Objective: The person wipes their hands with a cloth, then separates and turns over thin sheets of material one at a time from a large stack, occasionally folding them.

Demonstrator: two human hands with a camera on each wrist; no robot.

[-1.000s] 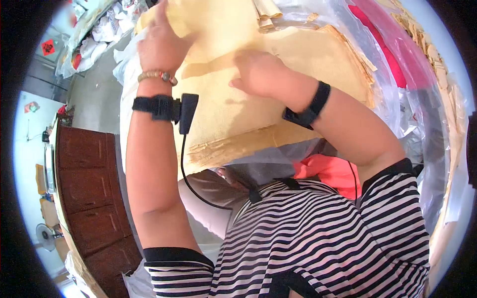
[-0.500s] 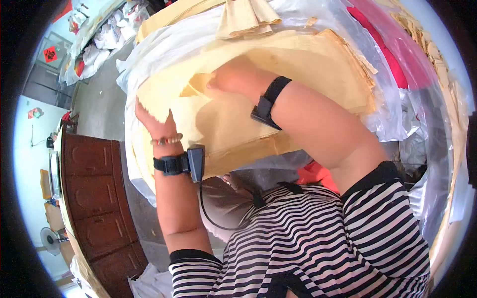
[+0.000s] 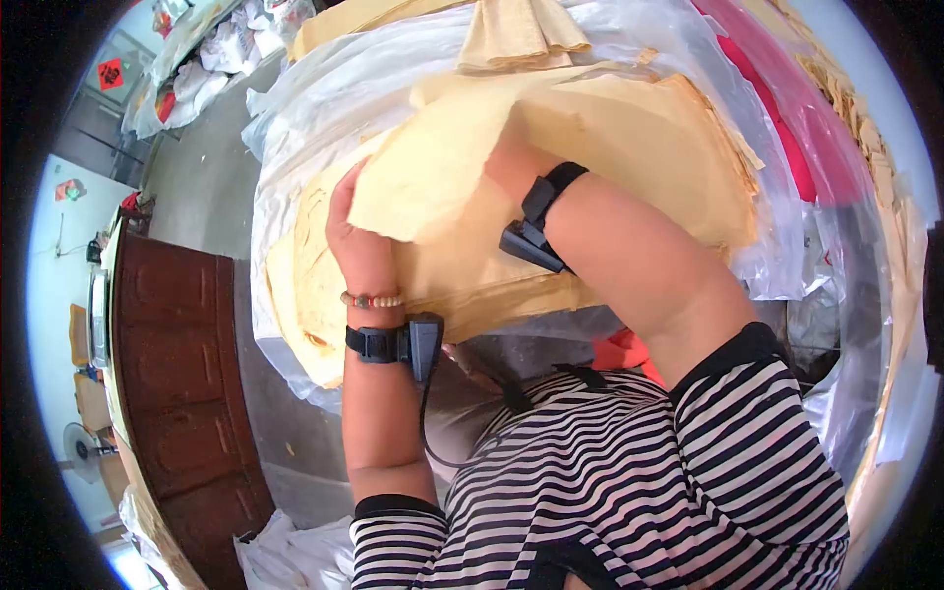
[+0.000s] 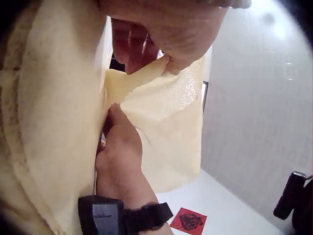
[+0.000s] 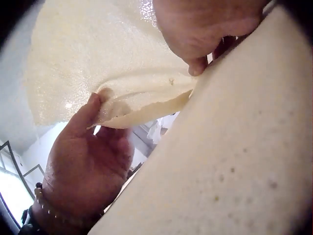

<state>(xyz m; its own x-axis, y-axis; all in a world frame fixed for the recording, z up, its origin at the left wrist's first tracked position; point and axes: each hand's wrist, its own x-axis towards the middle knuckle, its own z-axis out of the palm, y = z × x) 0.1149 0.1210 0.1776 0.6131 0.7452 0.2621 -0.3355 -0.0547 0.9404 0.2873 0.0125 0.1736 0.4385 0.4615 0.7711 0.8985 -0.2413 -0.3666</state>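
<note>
A thin pale-yellow sheet of tofu skin is lifted and bent between both hands over a stack of similar sheets. My left hand pinches its left edge; in the right wrist view the left thumb lies on the near face of the sheet and the fingers pass behind. My right hand pinches the sheet by its other side, close over the stack, with the thumb and fingertips meeting at the edge in the right wrist view. The sheet's surface has a wet or oily shine in both wrist views.
Clear plastic sheeting lies around and under the stack. A folded yellowish cloth-like piece sits beyond it. Pink-red material under plastic runs along the right. A brown wooden cabinet and grey floor are on the left.
Both hands have come back from the far side of the stack, bringing the sheet nearer my body. Since half a second ago, the left hand has moved right, toward the right hand.
</note>
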